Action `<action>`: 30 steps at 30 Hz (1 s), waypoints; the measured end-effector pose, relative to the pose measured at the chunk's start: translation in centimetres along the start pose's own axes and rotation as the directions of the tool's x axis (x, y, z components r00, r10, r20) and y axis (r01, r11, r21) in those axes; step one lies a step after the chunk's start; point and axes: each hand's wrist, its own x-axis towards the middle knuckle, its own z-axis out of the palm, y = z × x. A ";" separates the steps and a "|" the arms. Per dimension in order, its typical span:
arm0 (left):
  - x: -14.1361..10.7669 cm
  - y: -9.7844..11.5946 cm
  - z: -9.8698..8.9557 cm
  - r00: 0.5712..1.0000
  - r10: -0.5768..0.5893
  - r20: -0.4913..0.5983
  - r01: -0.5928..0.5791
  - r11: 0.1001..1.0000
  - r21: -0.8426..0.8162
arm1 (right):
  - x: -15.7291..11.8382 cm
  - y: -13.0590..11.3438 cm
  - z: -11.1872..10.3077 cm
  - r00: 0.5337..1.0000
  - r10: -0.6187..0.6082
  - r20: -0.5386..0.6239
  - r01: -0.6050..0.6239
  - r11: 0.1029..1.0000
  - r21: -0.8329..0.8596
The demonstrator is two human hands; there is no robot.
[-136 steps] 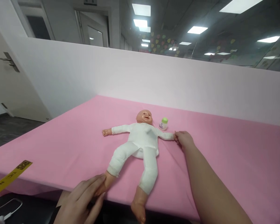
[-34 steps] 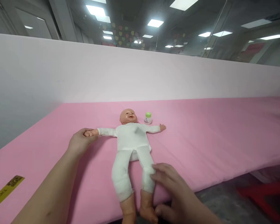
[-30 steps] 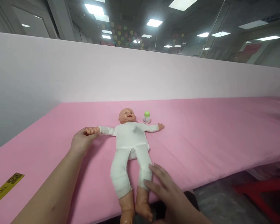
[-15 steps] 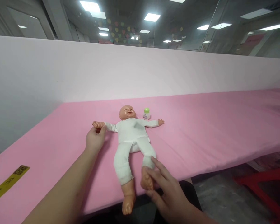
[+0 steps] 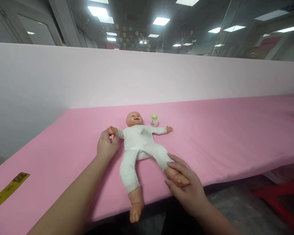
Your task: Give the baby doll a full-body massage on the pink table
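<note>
A baby doll (image 5: 139,139) with a white cloth body lies on its back on the pink sheet (image 5: 210,140), head toward the wall. My left hand (image 5: 107,143) is closed around the doll's wrist at the image left, its arm bent toward the body. My right hand (image 5: 186,182) cups the doll's lower leg and foot at the image right, thumb below and fingers along the shin. That leg is turned out to the side. The doll's other leg points toward me, its foot over the front edge. Beside the doll's head stands a small jar (image 5: 154,120) with a green lid.
A yellow label strip (image 5: 8,192) is stuck on the sheet at the left. A white wall panel (image 5: 147,78) with glass above it borders the far side. Below the table's right front edge is a red plastic stool (image 5: 281,199).
My right hand has closed round the doll's leg and swung it outward to the right. My left hand has shifted right, pushing the doll's hand closer to its body.
</note>
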 end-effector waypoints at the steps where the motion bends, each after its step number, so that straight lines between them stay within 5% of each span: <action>1: -0.1 0.2 0.1 1.000 0.031 -0.005 -0.031 0.999 0.010 | 0.3 -0.1 0.0 1.000 -0.028 0.011 0.028 1.000 -0.015; 5: 0.1 1.9 0.3 0.980 0.197 0.005 -0.197 0.973 0.122 | 2.1 -0.6 -0.1 0.988 -0.149 0.043 0.153 0.983 -0.100; 8: 1.0 3.7 0.6 0.942 0.315 0.111 -0.333 0.916 0.223 | 4.2 -0.7 0.0 0.971 -0.229 0.063 0.235 0.965 -0.119; 13: 2.9 6.0 1.6 0.886 0.356 0.299 -0.438 0.855 0.280 | 9.3 0.3 1.0 0.970 -0.210 0.125 0.228 0.960 -0.160; 17: 2.9 5.9 3.1 0.863 0.356 0.358 -0.465 0.837 0.288 | 13.7 1.9 3.0 0.968 -0.162 0.193 0.200 0.960 -0.198; 25: 2.3 3.9 4.1 0.883 0.343 0.319 -0.406 0.901 0.153 | 16.2 6.1 6.4 0.950 -0.201 0.241 0.231 0.967 -0.106; 30: 3.4 2.2 4.2 0.969 0.136 0.207 -0.136 0.991 -0.015 | 15.2 5.8 4.6 0.872 -0.402 0.277 0.424 0.905 -0.022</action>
